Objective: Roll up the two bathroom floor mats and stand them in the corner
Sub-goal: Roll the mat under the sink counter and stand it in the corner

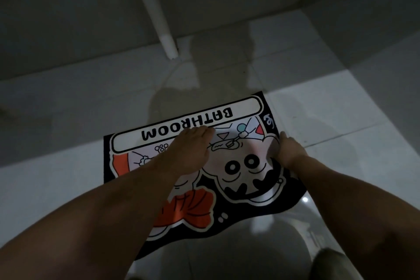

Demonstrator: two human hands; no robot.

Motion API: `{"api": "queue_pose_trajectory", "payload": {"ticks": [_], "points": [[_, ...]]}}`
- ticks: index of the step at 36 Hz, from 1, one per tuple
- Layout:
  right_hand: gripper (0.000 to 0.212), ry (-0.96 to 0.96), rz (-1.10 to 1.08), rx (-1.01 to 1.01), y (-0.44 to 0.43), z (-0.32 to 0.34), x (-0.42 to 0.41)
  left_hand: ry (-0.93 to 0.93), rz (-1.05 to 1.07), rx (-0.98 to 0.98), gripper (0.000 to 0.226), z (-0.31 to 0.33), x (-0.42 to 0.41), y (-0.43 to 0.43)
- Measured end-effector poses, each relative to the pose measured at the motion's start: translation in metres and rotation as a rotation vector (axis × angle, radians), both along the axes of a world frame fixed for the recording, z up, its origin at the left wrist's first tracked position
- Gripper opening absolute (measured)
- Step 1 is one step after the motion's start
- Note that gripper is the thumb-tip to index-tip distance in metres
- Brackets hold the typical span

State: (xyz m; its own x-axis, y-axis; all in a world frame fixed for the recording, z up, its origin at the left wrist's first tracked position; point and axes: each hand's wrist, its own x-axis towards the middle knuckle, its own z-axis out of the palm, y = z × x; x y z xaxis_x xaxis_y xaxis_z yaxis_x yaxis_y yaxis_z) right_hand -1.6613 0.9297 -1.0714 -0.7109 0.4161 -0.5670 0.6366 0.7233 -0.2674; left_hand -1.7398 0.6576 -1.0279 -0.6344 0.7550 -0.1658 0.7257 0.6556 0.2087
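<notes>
1. The left hand (193,145) lies flat on the mat (241,179). Its fingers are straight and spread a little, and it holds nothing. The fingertips reach the white box with the word in it.
2. The left arm comes in from the near left and goes across the mat.
3. The right hand (289,150) is at the right edge of the mat. Its fingers (283,137) bend down onto the edge. I cannot tell if they pinch the mat or just rest on it.
4. The right arm comes in from the near right.
5. The mat lies open on the floor (329,109), in the middle, close to the person. Its near edge looks wavy.
6. Big black letters on the mat say "BATHROOM". The word sits in a white box along the far edge and reads upside down from here.
7. Under the word is a cartoon face with two round eyes, and an orange bow on the left.
8. A white pipe (156,11) runs down the far wall (68,11) to the floor.
</notes>
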Motion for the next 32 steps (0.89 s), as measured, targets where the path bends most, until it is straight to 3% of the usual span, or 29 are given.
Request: {"api": "queue_pose_trajectory", "payload": {"ticks": [4,11,19,27,29,32], "points": [[0.028,0.043,-0.068,-0.033,-0.008,0.003,-0.009,-0.017,0.005,0.012,0.057,0.006,-0.002,0.004],[0.025,0.056,0.127,0.043,-0.028,0.007,-0.014,-0.015,-0.028,0.021,0.058,0.018,-0.007,0.017],[0.033,0.304,0.67,0.415,-0.006,0.102,-0.065,0.069,0.092,0.158,0.065,0.06,-0.042,0.036],[0.053,0.442,1.123,0.54,-0.043,0.196,-0.096,0.117,0.195,0.23,0.081,0.092,-0.061,0.043],[0.052,0.52,1.22,0.521,-0.05,0.206,-0.091,0.046,0.193,0.235,0.076,0.096,-0.061,0.043],[0.058,0.567,1.28,0.537,-0.049,0.222,-0.086,-0.036,0.199,0.247,0.05,0.107,-0.06,0.039]]}}
